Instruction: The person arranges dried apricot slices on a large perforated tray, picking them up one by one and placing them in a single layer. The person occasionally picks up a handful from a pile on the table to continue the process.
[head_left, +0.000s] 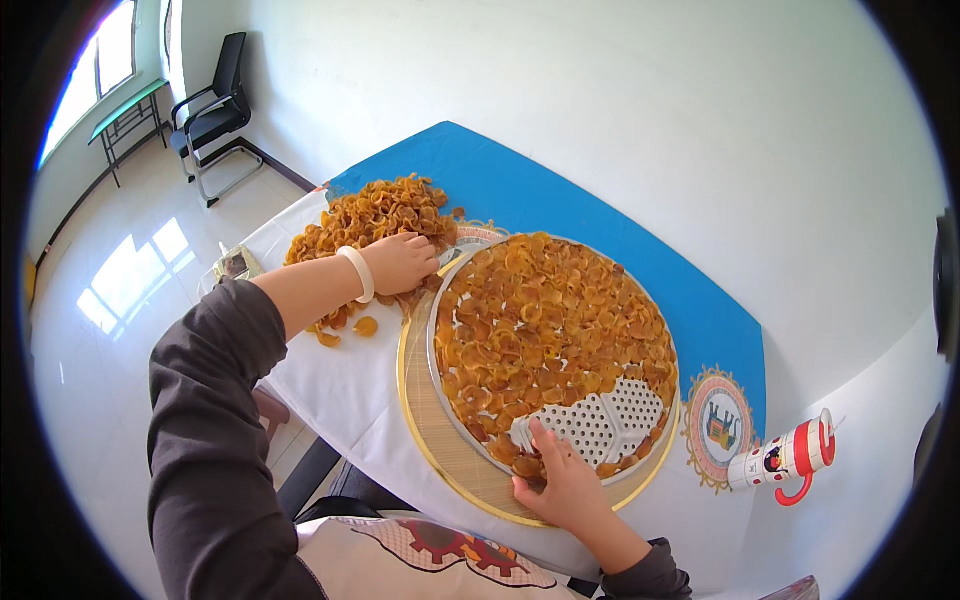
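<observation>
A round perforated metal tray (591, 426) sits on a larger round bamboo mat tray (431, 457) with a yellow rim. Curled amber-brown dried slices (547, 315) cover most of the metal tray; its holes show in a bare patch on the near side. Left of it, a loose heap of the same slices (386, 210) lies on the table. My left hand (403, 264), below a pale bangle (357, 274), is at the heap's right edge, fingertips partly hidden. At the tray's near rim, my right hand (566, 480) has its fingers spread by the slices and bare patch.
The table carries a white and blue cloth (600, 240). An elephant-patterned placemat (721, 420) and a red-and-white tumbler (784, 457) with a handle are on the right. A small clear container (237, 262) stands left of the heap. Beyond are a black chair (214, 112) and green-topped table (127, 109).
</observation>
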